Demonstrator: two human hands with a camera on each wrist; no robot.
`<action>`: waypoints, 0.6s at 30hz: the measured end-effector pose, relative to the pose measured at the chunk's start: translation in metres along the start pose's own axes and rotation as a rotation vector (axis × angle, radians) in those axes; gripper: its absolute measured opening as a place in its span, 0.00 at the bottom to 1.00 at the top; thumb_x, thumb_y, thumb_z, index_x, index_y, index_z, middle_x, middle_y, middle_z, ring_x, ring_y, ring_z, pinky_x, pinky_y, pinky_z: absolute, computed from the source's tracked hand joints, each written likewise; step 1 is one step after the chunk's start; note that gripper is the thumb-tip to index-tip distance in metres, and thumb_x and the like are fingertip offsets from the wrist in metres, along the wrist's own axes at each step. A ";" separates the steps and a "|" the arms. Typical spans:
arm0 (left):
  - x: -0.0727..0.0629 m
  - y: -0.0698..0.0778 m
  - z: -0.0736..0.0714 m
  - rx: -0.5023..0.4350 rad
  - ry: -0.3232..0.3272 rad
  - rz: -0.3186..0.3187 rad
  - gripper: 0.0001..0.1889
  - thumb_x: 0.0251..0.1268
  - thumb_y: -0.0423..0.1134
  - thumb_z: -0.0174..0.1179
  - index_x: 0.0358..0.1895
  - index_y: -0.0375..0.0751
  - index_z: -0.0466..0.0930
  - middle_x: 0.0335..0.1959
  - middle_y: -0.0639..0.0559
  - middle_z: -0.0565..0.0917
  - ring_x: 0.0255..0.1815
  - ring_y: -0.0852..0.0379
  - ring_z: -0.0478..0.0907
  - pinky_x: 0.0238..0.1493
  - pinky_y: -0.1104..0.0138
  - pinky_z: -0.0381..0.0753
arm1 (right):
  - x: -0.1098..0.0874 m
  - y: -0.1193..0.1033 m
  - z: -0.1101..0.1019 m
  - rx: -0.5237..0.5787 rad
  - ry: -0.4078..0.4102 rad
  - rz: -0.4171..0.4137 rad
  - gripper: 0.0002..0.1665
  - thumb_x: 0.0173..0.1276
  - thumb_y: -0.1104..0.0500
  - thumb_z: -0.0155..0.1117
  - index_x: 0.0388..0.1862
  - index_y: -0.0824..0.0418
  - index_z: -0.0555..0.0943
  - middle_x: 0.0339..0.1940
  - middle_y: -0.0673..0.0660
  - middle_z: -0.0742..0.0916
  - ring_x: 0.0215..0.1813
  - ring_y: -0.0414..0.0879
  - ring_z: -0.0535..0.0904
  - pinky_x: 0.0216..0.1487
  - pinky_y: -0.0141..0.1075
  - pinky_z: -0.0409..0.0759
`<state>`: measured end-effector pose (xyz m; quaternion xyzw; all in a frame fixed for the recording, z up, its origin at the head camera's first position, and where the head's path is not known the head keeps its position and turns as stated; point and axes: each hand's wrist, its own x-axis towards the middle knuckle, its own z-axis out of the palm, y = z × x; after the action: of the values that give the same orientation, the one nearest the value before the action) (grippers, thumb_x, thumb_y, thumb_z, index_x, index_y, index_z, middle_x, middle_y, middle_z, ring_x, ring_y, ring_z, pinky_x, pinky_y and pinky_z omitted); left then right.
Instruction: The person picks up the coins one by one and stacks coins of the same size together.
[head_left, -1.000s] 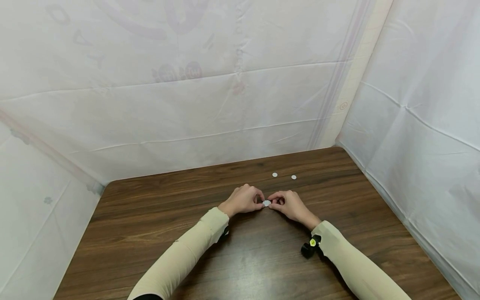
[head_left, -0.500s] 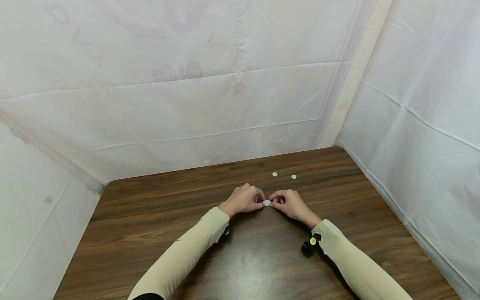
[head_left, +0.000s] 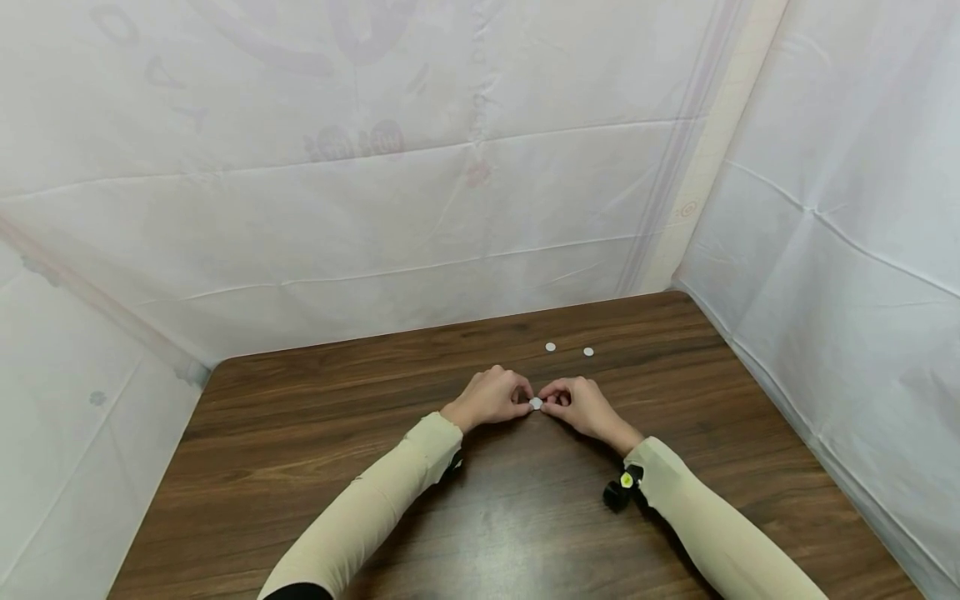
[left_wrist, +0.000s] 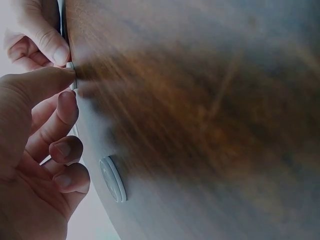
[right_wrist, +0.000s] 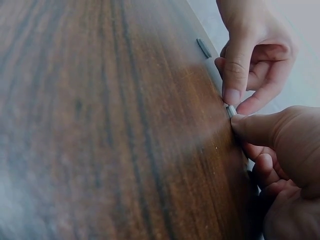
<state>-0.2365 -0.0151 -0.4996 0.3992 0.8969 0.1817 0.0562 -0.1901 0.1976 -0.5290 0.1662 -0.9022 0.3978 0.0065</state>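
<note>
Between my two hands, close above or on the brown wood table (head_left: 315, 433), is a small white disc (head_left: 536, 403). My left hand (head_left: 491, 397) pinches its left side with thumb and forefinger; my right hand (head_left: 585, 407) pinches the opposite side. Only a thin edge of the disc (left_wrist: 73, 75) shows in the left wrist view, next to my left thumb. The right wrist view also shows a short pale edge of the disc (right_wrist: 231, 111) between both thumbs. Whether it is one piece or several stacked cannot be told.
Two more white discs (head_left: 551, 347) lie flat on the table beyond my hands, side by side. One disc (left_wrist: 112, 179) appears two-layered at its rim in the left wrist view. White printed cloth (head_left: 420, 217) hangs along the table's back and sides.
My left fingertips have shifted slightly right, nearer the right ones, and less of the held disc shows. The two discs lying on the table stay put.
</note>
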 end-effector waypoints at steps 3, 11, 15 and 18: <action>0.001 0.000 0.000 -0.004 0.002 -0.003 0.05 0.68 0.43 0.69 0.42 0.49 0.91 0.18 0.65 0.77 0.17 0.68 0.72 0.18 0.72 0.69 | 0.001 0.000 0.000 -0.004 0.001 -0.002 0.05 0.68 0.60 0.74 0.42 0.55 0.90 0.27 0.42 0.84 0.25 0.37 0.72 0.28 0.32 0.70; 0.002 -0.001 0.001 -0.005 0.000 -0.012 0.05 0.69 0.43 0.69 0.42 0.50 0.90 0.19 0.65 0.77 0.18 0.68 0.72 0.19 0.72 0.70 | 0.002 0.000 0.000 -0.006 0.000 0.000 0.05 0.68 0.60 0.74 0.42 0.55 0.91 0.27 0.42 0.84 0.25 0.37 0.72 0.29 0.31 0.70; 0.001 0.000 0.001 -0.018 -0.008 -0.025 0.05 0.69 0.43 0.69 0.43 0.50 0.90 0.19 0.64 0.77 0.18 0.67 0.72 0.20 0.72 0.70 | 0.000 -0.001 0.000 0.000 0.001 0.001 0.05 0.68 0.60 0.74 0.42 0.55 0.90 0.27 0.42 0.84 0.25 0.37 0.72 0.29 0.31 0.70; 0.001 0.001 0.001 -0.023 -0.013 -0.033 0.05 0.68 0.43 0.69 0.43 0.50 0.90 0.19 0.64 0.77 0.18 0.67 0.73 0.20 0.72 0.70 | 0.000 -0.001 0.000 0.002 0.005 0.002 0.05 0.68 0.60 0.74 0.41 0.55 0.90 0.27 0.42 0.84 0.25 0.37 0.72 0.29 0.31 0.70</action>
<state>-0.2364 -0.0136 -0.5000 0.3849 0.9008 0.1887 0.0697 -0.1901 0.1966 -0.5282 0.1642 -0.9020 0.3992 0.0083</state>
